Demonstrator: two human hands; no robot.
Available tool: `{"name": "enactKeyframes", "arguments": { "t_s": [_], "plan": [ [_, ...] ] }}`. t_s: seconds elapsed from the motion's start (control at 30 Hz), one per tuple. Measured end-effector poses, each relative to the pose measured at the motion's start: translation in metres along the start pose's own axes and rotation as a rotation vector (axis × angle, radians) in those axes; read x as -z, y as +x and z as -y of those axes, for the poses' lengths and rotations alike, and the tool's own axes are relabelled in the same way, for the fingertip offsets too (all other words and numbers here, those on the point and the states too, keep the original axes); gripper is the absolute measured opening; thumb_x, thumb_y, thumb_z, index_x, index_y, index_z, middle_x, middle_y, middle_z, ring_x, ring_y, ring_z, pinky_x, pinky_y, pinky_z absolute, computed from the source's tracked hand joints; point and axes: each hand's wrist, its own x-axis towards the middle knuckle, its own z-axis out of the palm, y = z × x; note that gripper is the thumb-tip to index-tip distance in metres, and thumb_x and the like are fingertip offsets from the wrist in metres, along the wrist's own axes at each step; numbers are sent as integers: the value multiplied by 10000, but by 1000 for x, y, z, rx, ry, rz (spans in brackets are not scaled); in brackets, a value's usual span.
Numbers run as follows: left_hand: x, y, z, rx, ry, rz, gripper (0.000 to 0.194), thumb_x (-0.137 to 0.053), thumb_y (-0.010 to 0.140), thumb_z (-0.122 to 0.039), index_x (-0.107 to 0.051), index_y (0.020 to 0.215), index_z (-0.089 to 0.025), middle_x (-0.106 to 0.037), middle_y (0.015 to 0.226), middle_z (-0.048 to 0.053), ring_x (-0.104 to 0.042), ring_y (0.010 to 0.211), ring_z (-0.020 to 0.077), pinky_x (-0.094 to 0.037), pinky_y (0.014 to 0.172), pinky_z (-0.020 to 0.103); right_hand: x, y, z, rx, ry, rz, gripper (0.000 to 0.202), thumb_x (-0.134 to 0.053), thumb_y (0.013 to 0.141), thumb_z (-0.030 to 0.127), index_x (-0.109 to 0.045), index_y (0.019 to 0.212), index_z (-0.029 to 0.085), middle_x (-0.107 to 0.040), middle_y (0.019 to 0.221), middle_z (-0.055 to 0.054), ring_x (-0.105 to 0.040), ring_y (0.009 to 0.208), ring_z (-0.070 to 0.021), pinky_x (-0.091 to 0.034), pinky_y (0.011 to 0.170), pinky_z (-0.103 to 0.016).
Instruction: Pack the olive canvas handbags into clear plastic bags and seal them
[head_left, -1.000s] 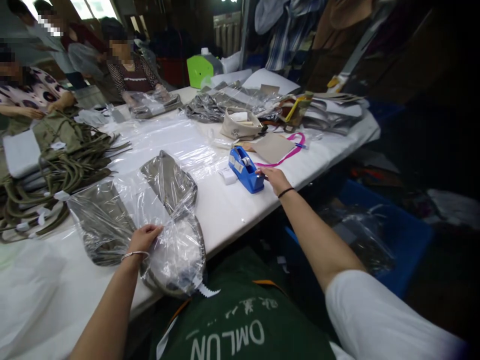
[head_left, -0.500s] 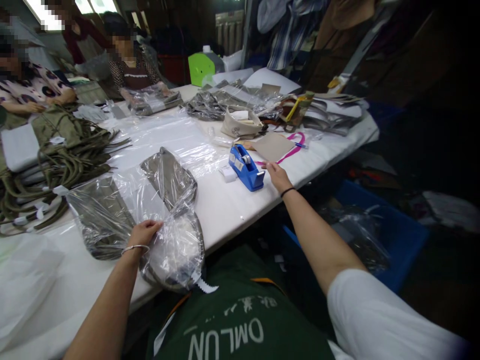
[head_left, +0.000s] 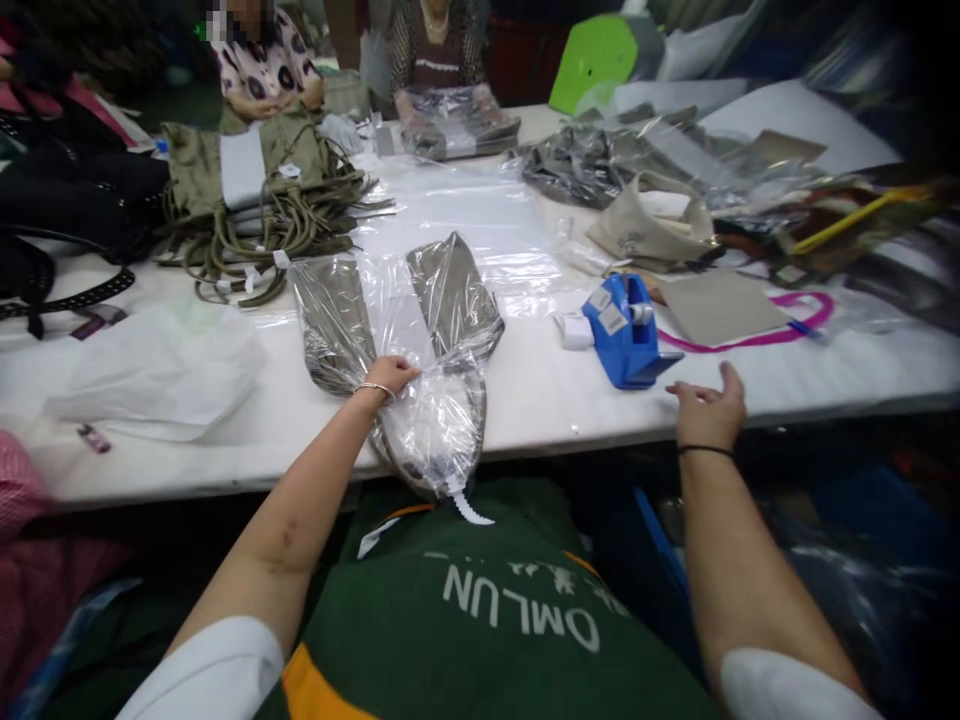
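Note:
A clear plastic bag (head_left: 456,395) with a folded olive-grey fabric item and a white strip inside lies at the table's front edge. My left hand (head_left: 395,373) is closed on the plastic near its middle, fingers pressed together. The bag's lower end hangs towards my green apron, with a white jagged-edged strip (head_left: 472,512) at its tip. To the right stands a blue tape dispenser (head_left: 626,335) with a small white roll. Just off its front end, my right hand (head_left: 709,405) is open, thumb raised and fingers apart; I see nothing in it.
Olive drawstring items (head_left: 277,200) are piled at left, near a black bag (head_left: 82,190) and white sheeting (head_left: 165,365). A beige pouch (head_left: 645,225), grey card (head_left: 720,305) and magenta strap (head_left: 814,312) lie right. Two people sit across the table. A blue bin (head_left: 664,545) is below.
The view has swung left, bringing the black bag into sight. My right hand has drawn back slightly from the dispenser, its thumb now raised. My left hand stays on the plastic bag.

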Motion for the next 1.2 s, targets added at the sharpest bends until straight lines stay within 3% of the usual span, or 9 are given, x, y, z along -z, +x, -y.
{"name": "enactKeyframes", "arguments": {
  "t_s": [0.13, 0.27, 0.37, 0.47, 0.6, 0.83, 0.93, 1.03, 1.2],
  "plan": [
    [-3, 0, 3, -22, 15, 12, 226, -721, 705, -378, -688, 684, -155, -576, 556, -18, -516, 591, 132, -387, 614, 245, -16, -53, 67, 82, 252, 149, 752, -651, 821, 242, -354, 1497, 102, -699, 839, -80, -683, 830, -187, -490, 934, -385],
    [-4, -1, 4, -38, 67, 22, 255, -696, 760, -400, -712, 742, -146, -620, 591, 2, -549, 611, 141, -407, 626, 244, -64, -149, 167, 320, 450, 809, 693, -579, 914, 321, -307, 1536, 177, -683, 826, -10, -656, 855, -178, -483, 981, -399],
    [-3, -1, 3, -49, 131, 24, 279, -674, 792, -419, -725, 787, -145, -656, 635, 14, -581, 645, 148, -424, 642, 241, -108, -193, 209, 488, 325, 955, 692, -553, 932, 288, -276, 1557, 180, -684, 843, -11, -629, 872, -188, -470, 965, -377],
    [-4, -3, 1, -57, 195, 10, 287, -661, 807, -430, -735, 830, -153, -699, 713, 29, -614, 708, 160, -444, 685, 245, -135, -208, 216, 639, -43, 918, 711, -618, 904, 273, -329, 1542, 152, -693, 876, -61, -587, 935, -242, -437, 926, -379],
    [-6, -11, -3, -64, 262, -14, 261, -657, 807, -417, -743, 853, -175, -737, 854, 62, -645, 831, 199, -460, 766, 274, -138, -206, 207, 764, -374, 826, 735, -636, 912, 316, -315, 1551, 146, -695, 1006, -135, -547, 1022, -291, -392, 908, -391],
    [-9, -15, -10, -63, 311, 24, 295, -594, 860, -399, -736, 946, -156, -732, 1025, 120, -649, 984, 259, -466, 863, 333, -125, -179, 199, 696, -358, 721, 620, -605, 920, 337, -428, 1487, 161, -684, 976, -134, -581, 971, -283, -420, 878, -377],
    [-1, -22, -19, -55, 338, 40, 321, -564, 885, -396, -734, 996, -147, -729, 1069, 130, -650, 1021, 258, -478, 879, 332, -130, -172, 209, 632, -123, 900, 377, -496, 956, 402, -631, 1236, 189, -681, 815, -67, -621, 793, -219, -464, 766, -316],
    [9, -37, -31, -39, 374, 35, 316, -567, 887, -421, -749, 991, -185, -744, 1057, 94, -671, 1004, 227, -504, 838, 293, -146, -167, 216, 685, -155, 1083, 336, -469, 914, 476, -684, 833, 231, -682, 718, -61, -648, 691, -224, -471, 663, -332],
    [2, -24, -20, -38, 404, 85, 395, -564, 863, -556, -744, 1039, -251, -739, 1112, 88, -676, 1057, 246, -540, 812, 319, -221, -147, 195, 731, -300, 1230, 363, -577, 731, 573, -589, 473, 318, -681, 627, -165, -690, 637, -368, -481, 607, -519]
  ]
}}
